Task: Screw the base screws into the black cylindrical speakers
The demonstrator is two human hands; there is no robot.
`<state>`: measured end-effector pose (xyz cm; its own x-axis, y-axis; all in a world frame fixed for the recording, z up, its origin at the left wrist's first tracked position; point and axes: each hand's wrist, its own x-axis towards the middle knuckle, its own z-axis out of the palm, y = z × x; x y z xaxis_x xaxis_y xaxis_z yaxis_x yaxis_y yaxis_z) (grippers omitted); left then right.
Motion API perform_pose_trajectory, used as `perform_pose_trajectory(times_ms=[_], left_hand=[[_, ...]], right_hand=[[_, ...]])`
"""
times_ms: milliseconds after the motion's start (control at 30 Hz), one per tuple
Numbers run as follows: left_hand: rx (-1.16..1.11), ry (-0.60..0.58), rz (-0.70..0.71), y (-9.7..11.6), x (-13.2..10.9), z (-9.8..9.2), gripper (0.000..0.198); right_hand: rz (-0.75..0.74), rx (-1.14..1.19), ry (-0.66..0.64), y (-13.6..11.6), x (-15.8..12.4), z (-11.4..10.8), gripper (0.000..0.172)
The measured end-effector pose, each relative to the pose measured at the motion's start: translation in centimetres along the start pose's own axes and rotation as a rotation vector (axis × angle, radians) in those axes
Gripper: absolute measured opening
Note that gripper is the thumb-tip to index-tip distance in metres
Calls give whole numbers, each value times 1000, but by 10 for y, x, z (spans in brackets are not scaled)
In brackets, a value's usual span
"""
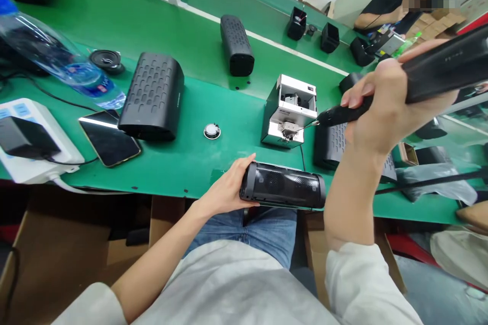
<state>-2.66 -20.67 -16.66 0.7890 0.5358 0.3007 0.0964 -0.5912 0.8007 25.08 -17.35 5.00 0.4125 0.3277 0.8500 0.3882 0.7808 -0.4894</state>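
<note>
My left hand (pixel 231 185) is closed on the left end of a black speaker housing (pixel 284 188), which lies on its side at the table's front edge. A glossy face with perforated patches is turned up on it. Raised at the right, my right hand (pixel 389 106) is wrapped around a black electric screwdriver (pixel 446 63). The screwdriver's thin bit points left and reaches the front outlet of a silver screw feeder (pixel 296 90). Whether a screw sits on the tip is too small to tell.
On the green table (pixel 232 111) lie a small round silver part (pixel 212 131), a black speaker with a textured shell (pixel 154 94) and a phone (pixel 110 137). A power strip (pixel 36 162) and a water bottle (pixel 64 56) are at left. Another person (pixel 381 7) sits at far right.
</note>
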Motion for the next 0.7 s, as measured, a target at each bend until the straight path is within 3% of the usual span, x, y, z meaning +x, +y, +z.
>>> perform_pose_trajectory(times_ms=[133,267,500,600,700], left_hand=[[-12,-3,-16,1,0,-2,147],[-24,-7,-13,2,0,-2,144],[-37,-2,-18,0,1,-1,139],[-25,8,-5,-1,1,-1,140],[-14,16,-4,-3,1,0,143]], right_hand=[[73,-79,-58,7,1,-4,17],[108,-236,-9,16,-1,-3,19],[114,-223,-24,13,0,-3,24],[176,-181,-15,6,-2,-1,20],[161,-82,29,-23,-4,3,17]])
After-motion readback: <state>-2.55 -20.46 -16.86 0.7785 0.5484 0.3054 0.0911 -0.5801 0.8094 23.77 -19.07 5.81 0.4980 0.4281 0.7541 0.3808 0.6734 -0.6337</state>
